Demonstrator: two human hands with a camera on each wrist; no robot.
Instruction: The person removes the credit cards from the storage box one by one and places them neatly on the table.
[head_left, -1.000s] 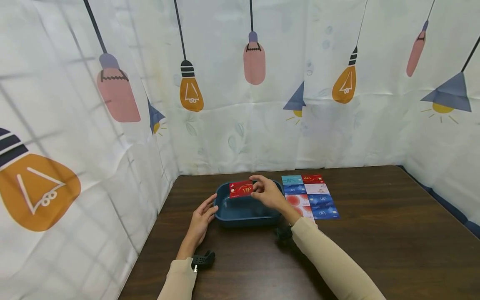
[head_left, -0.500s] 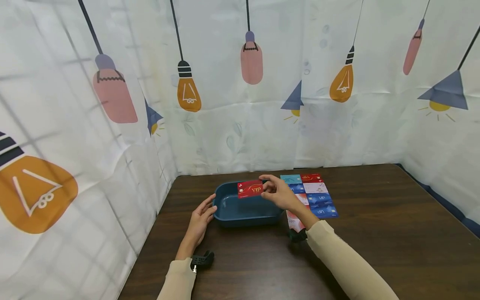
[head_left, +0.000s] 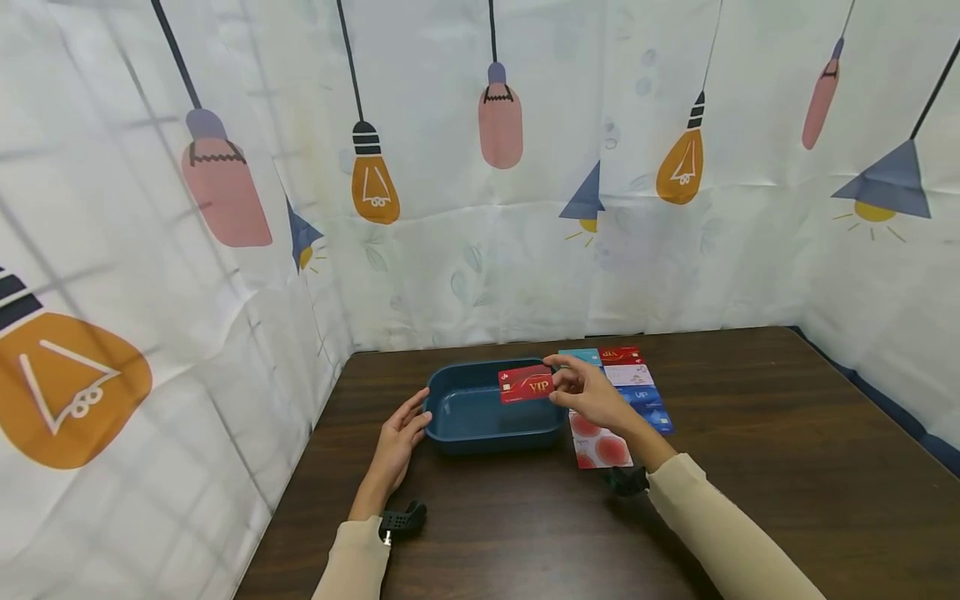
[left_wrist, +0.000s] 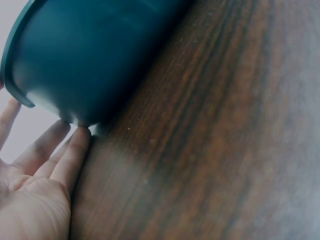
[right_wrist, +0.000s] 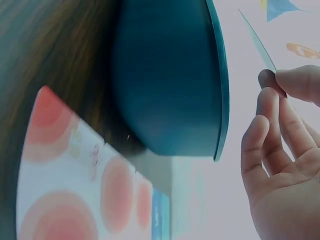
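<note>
Right hand (head_left: 592, 396) pinching red card (head_left: 527, 386) above tub (head_left: 491, 411) rim. Left hand (head_left: 399, 436) open, fingertips (left_wrist: 75, 142) touching tub's left end on worktop (head_left: 750, 467).

Bare table (head_left: 765, 417) lies open to the right and front of the cards (head_left: 626, 392), while the tray (head_left: 457, 442) with the left hand (head_left: 401, 437) at its left wall, the right hand (head_left: 596, 396) holding a red card (head_left: 527, 385) over its right rim, and the curtain (head_left: 480, 250) behind block the rest.
</note>
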